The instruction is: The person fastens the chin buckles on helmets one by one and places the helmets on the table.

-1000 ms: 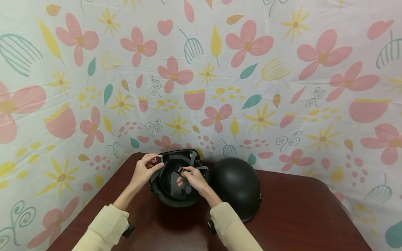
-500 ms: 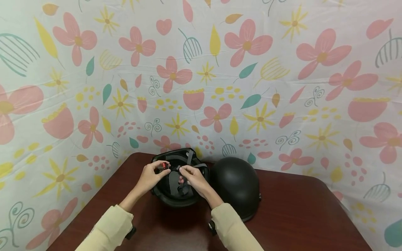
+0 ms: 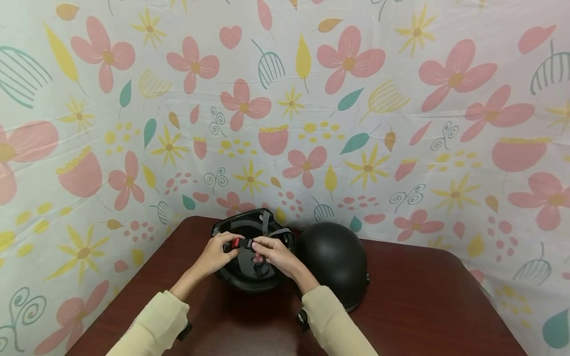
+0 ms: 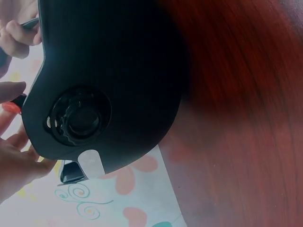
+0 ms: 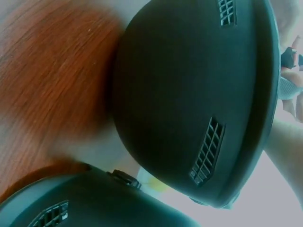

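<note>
An upturned black helmet lies on the table with its padded inside facing up. Over its opening my left hand pinches the red and black half of a chin strap buckle. My right hand pinches the black half from the other side. The two halves meet end to end or nearly so; whether they are joined I cannot tell. In the left wrist view, fingers of my left hand lie by the helmet's rim, near a round knob. The right wrist view shows the vented shell.
A second black helmet sits dome up, close against the right side of the first. Both stand on a dark red-brown table. Behind rises a flower-patterned cloth. Grey straps cross the first helmet's far rim.
My left hand has come right and slightly down with the red and black buckle half. It has drawn close to the black half in my right hand, which has moved little.
</note>
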`<state>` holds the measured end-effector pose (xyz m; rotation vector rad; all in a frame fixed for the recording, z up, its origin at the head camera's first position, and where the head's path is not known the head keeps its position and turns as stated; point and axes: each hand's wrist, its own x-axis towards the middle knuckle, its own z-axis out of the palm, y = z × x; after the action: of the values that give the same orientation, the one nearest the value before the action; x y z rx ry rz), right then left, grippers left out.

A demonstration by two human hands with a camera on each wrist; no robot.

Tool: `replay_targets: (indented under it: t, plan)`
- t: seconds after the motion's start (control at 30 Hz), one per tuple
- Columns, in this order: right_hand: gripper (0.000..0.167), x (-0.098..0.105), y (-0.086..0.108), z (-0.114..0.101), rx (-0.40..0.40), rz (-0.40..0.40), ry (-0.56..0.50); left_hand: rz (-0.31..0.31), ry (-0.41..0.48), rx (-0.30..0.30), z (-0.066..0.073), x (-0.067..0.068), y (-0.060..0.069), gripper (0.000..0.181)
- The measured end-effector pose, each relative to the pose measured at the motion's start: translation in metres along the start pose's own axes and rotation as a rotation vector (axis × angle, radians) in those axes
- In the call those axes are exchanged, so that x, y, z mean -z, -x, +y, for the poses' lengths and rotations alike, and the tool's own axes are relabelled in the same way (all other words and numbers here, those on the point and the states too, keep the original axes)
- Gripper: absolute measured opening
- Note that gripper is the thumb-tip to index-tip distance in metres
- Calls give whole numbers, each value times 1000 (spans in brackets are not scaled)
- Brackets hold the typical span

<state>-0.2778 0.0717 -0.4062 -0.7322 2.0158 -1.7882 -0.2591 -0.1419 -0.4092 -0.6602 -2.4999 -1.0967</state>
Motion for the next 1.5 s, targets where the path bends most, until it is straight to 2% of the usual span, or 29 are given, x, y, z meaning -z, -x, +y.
replay_targets:
  t: [0.17, 0.43, 0.57, 0.87, 1.03, 1.2, 1.3, 1.5]
  plan:
    - [36, 3, -1, 4, -15, -7, 20, -25, -16, -29, 0, 1, 1, 30]
    - [37, 4, 0, 7, -65, 52, 126, -52, -44, -100, 0, 4, 1, 28]
    - [38, 3, 1, 7, -96, 78, 137, -80, -65, -114, 0, 5, 0, 28]
    - [38, 0, 3, 16, -70, 129, 129, -125, -132, -180, 1, 0, 2, 26]
    - [37, -5, 4, 19, -81, 128, 70, -124, -78, -167, 1, -4, 3, 26]
    - [36, -13, 3, 23, -60, 177, 54, -123, -38, -130, 0, -8, 4, 29]
    - [36, -14, 4, 24, -60, 200, 27, -112, -13, -100, -2, -9, 4, 31]
    - [39, -15, 2, 21, -60, 188, 8, -59, 18, -73, -5, -8, 4, 35]
